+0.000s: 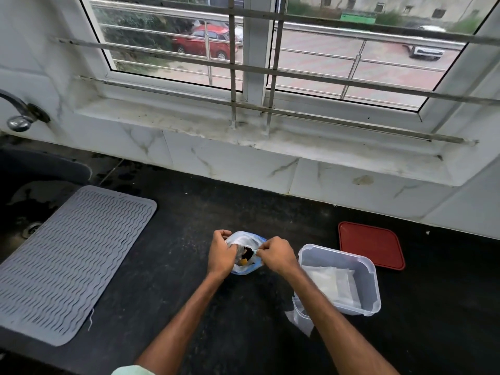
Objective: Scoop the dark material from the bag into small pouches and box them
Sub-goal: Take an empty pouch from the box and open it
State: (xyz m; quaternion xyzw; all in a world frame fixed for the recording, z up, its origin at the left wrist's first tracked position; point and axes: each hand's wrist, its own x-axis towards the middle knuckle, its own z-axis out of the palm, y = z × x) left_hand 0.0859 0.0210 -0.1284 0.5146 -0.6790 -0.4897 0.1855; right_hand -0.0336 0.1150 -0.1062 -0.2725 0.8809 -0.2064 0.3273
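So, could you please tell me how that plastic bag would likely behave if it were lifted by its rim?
Probably floppy: the bag is thin, crumpled film, its mouth held open by the left hand and right hand gripping its rim. Likely light, since only a little dark material shows inside. Let go, it would probably slump shut.

Bare arms, pale green cloth.
Both forearms are uncovered down to the left hand [220, 253] and right hand [273, 255]; a pale mint-green garment edge [132, 370] shows at the bottom, beside the left arm.
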